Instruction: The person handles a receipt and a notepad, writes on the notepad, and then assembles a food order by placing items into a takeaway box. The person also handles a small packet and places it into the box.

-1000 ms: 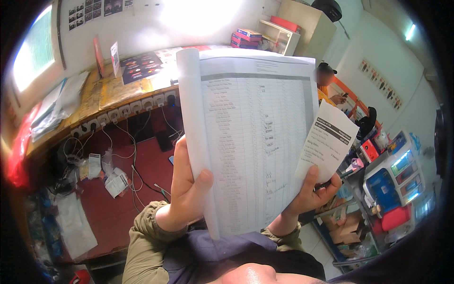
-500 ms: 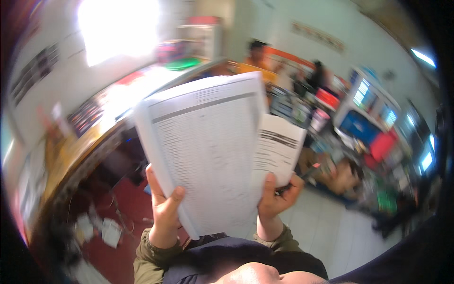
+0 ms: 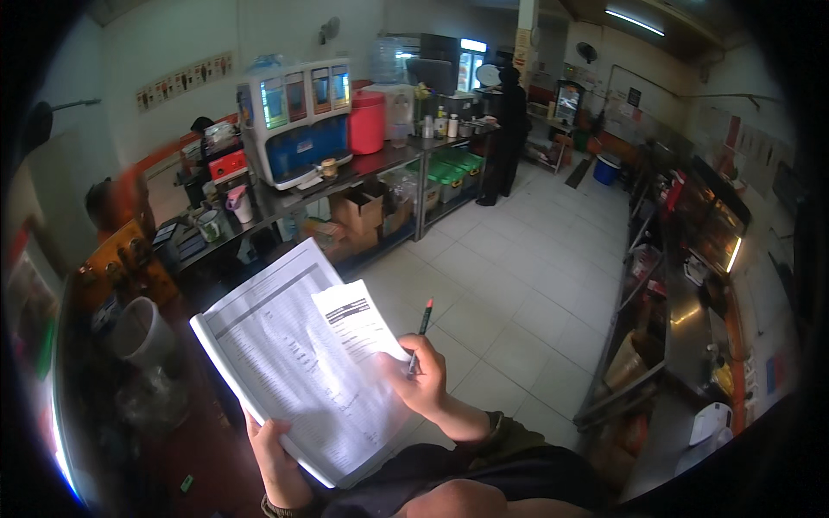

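- Holding a printed list [image 3: 281, 380] at its lower left edge, the person's left hand [image 3: 278, 457] has its thumb laid over the front; the sheets tilt in front of the body.
- The right hand [image 3: 423, 380] has a pen [image 3: 423, 328] between its fingers, one end pointing up, and its blurred thumb seems to press a paper slip [image 3: 350, 319] against the list's right side.
- From where I stand, the step in hand looks like viewing slip and list together; a next move with the pen would call for a firm left grip and a secured slip.
- Beyond, over the tiled floor [image 3: 509, 302], a metal worktop [image 3: 384, 161] bears a drink dispenser [image 3: 302, 158] and a red container [image 3: 366, 125].
- Farther back, someone in dark clothes [image 3: 508, 129] stands at its far end.
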Motion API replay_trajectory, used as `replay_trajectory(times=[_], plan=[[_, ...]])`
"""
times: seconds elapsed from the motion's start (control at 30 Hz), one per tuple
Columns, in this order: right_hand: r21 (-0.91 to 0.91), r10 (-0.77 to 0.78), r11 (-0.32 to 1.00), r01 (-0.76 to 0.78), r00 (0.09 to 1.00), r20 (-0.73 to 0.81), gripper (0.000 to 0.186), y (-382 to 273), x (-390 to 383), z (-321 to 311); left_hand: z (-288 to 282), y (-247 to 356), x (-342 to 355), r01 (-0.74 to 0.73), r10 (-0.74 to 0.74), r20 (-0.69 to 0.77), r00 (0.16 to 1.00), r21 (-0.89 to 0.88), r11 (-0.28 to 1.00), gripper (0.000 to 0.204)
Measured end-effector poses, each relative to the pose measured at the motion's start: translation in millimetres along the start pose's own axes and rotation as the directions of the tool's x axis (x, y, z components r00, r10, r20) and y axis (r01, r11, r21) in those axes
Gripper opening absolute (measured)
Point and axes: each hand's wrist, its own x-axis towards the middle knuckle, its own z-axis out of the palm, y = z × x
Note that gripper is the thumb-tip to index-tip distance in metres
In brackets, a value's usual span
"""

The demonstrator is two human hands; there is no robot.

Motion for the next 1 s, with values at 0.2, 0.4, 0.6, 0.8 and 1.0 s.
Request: replay_trajectory(times=[0.2,0.4,0.6,0.8,1.0], plan=[[0.117,0.165,0.984,-0.137,0.945,-0.284,0.029,-18.0,-30.4,-6.2,-12.3,14.1,3.5,-0.004,-0.032,0.326,0.945,0.109,0.994,0.086],[-0.023,0.031,0.999,-0.043,0.922,-0.385,0.029,-42.5,-56.5,-31.0,-16.4,26.2,-15.1,-0.063,0.026,0.558,0.829,0.047,0.997,0.090],[-0.075,-0.051,0.997,0.021,0.900,-0.432,0.030,-57.2,-56.1,-86.6,26.6,10.1,-34.3,-0.004,-0.001,0.600,0.800,0.007,1.000,0.091],[-0.088,-0.147,0.989,0.118,0.862,-0.486,0.029,-56.1,-55.4,-118.3,58.6,-11.6,-34.5,-0.012,0.022,0.642,0.766,-0.019,1.000,0.091],[-0.079,-0.043,0.997,0.005,0.870,-0.490,0.031,-52.3,-70.6,-128.7,61.9,-30.1,-24.6,0.110,-0.092,0.640,0.763,0.013,0.994,0.087]])
